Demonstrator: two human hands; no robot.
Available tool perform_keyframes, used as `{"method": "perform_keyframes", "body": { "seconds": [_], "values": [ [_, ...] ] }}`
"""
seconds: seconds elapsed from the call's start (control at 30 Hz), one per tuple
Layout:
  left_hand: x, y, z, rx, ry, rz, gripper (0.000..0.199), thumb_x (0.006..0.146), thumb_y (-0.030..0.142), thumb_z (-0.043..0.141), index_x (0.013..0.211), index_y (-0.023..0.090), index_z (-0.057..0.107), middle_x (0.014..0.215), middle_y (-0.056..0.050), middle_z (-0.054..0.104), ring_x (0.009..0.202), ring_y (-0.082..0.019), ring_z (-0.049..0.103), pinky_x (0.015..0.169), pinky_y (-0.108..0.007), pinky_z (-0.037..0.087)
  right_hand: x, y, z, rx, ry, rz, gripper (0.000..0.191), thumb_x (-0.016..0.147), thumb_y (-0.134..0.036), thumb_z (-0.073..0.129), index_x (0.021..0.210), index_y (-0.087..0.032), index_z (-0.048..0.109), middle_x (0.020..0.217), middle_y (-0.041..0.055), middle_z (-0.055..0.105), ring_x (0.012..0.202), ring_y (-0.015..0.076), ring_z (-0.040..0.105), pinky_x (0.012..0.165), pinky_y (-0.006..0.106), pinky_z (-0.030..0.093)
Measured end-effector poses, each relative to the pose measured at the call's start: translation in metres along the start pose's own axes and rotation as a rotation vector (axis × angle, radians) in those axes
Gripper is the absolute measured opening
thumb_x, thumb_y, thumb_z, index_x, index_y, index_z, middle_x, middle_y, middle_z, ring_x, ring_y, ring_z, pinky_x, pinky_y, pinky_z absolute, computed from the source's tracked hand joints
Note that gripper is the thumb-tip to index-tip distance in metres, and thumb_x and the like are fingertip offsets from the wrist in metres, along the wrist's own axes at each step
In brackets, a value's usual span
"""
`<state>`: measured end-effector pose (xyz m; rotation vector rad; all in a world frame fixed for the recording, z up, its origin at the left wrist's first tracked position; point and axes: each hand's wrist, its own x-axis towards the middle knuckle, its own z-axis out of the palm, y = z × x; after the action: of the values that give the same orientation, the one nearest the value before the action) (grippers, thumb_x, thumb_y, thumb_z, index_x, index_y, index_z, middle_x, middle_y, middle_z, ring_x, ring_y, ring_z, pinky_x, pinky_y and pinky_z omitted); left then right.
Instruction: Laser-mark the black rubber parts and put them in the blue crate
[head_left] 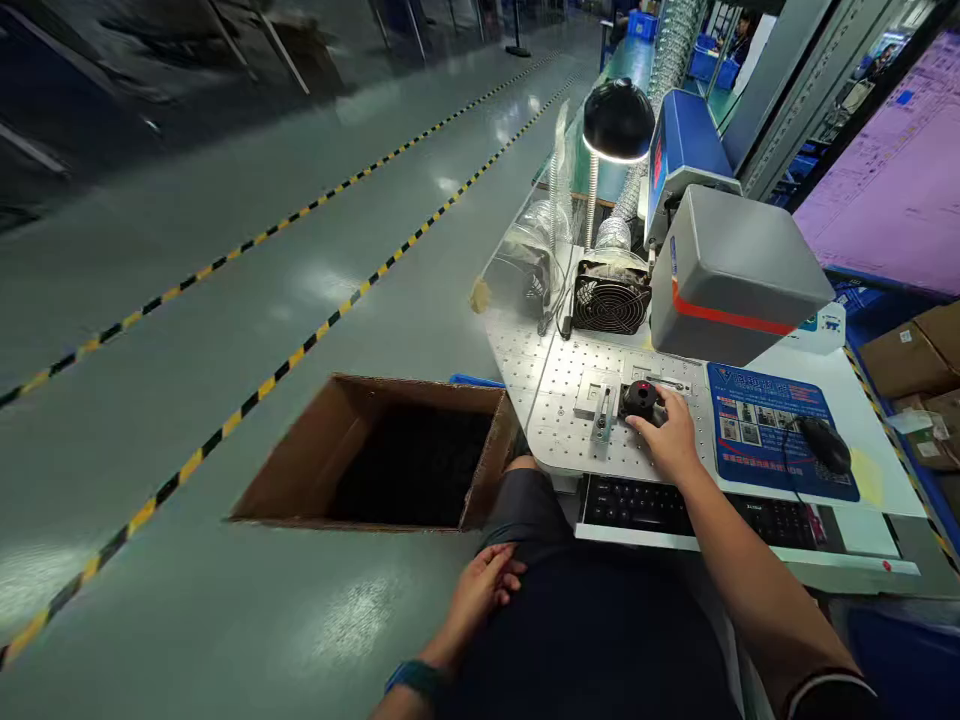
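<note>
My right hand (670, 432) reaches over the perforated white work plate (555, 420). Its thumb and fingers close around a black round part (641, 398) with a small hole in its top. This part sits against small metal fixture blocks (596, 393) on the plate, and a slotted metal clamp (602, 414) lies just left of it. Low over my lap, my left hand (489, 582) rests beside my thigh, palm turned inward. Its fingers are loosely curled and a little apart, with nothing visible in them.
A grey machine head (739, 265) overhangs the plate, near a fan (611, 303) and a lit lamp (619, 120). On the right are a blue mat (772, 425), a mouse (825, 445) and a keyboard (637, 503). A cardboard box (300, 465) with dark contents stands left on the floor.
</note>
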<state>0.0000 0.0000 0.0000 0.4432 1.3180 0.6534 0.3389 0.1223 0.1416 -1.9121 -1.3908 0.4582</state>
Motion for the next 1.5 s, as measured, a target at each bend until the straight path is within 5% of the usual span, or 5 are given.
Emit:
{"method": "perform_keyframes", "body": {
  "seconds": [0.7,1.5],
  "values": [
    [0.005,-0.004,0.001,-0.023,0.030,-0.023,0.032,0.082,0.036,0.072,0.099,0.014,0.055,0.067,-0.006,0.070,0.045,-0.011,0.058,0.035,-0.015,0.038,-0.025,0.004,-0.018,0.064,0.095,-0.067,0.048,0.084,-0.046,0.064,0.126,-0.021,0.059,0.125,0.0127,0.059,0.103,0.0267,0.059,0.086,0.045,0.053],
    [0.002,0.004,0.005,-0.016,0.046,-0.072,0.017,0.089,0.026,0.061,0.098,0.013,0.056,0.067,-0.006,0.069,0.045,-0.011,0.059,0.035,-0.014,0.038,-0.073,0.014,-0.022,0.011,0.091,-0.139,0.039,0.090,-0.041,0.059,0.124,-0.022,0.061,0.125,0.0129,0.059,0.105,0.0274,0.060,0.087,0.048,0.055]
  ]
}}
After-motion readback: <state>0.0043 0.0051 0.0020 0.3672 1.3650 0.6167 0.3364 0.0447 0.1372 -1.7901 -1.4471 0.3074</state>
